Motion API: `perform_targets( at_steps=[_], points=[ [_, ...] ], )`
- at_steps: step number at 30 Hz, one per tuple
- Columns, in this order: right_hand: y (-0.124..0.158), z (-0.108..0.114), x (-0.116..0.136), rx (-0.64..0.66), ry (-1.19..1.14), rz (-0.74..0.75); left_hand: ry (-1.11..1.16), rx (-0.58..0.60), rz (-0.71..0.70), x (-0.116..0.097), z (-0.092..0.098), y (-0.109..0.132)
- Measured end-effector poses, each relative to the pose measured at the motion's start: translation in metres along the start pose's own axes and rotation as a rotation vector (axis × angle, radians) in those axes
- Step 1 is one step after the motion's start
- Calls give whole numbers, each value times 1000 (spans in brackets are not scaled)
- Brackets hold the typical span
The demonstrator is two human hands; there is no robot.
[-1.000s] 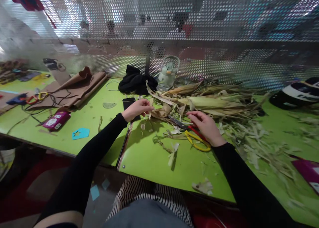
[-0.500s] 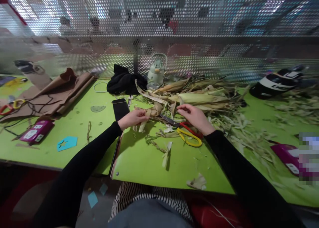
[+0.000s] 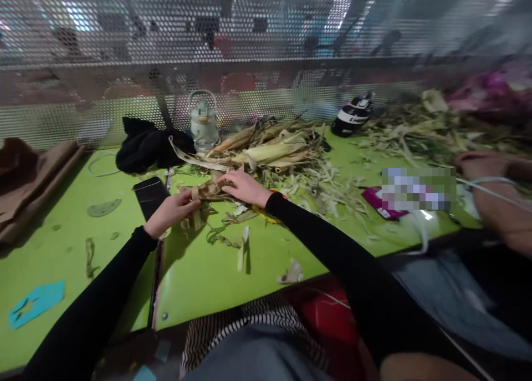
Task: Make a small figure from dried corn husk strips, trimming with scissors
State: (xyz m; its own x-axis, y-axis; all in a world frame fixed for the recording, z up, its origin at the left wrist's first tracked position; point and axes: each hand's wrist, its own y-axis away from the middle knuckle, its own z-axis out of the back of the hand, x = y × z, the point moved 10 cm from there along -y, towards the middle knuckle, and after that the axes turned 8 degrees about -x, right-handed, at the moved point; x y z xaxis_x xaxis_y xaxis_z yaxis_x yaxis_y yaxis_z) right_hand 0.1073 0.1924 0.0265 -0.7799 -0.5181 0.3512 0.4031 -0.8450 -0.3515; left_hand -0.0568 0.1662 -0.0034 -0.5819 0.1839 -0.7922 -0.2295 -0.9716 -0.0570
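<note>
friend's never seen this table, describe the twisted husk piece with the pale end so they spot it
On the green table, go from the husk pile to the black-sleeved right hand in front of it. The twisted husk piece lies between that hand and the table's near edge; unlike the crumpled scrap to its right, its twisted strand ends in a pale strip.

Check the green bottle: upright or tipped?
Upright. The green bottle stands near the husks, with its lid and looped handle above its body.
</note>
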Motion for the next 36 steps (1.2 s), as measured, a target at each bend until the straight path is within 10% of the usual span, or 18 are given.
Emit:
perform_targets(
  at_steps=[11, 28, 36],
  points=[
    [66, 105, -137, -233, 251, -354, 16, 16, 65, 7, -2, -1],
    [-6, 37, -97, -159, 75, -313, -66, -135, 105, 8, 8, 1],
    [-23, 45, -131, -222, -100, -429, -159, -121, 72, 7, 5, -1]
  ],
)
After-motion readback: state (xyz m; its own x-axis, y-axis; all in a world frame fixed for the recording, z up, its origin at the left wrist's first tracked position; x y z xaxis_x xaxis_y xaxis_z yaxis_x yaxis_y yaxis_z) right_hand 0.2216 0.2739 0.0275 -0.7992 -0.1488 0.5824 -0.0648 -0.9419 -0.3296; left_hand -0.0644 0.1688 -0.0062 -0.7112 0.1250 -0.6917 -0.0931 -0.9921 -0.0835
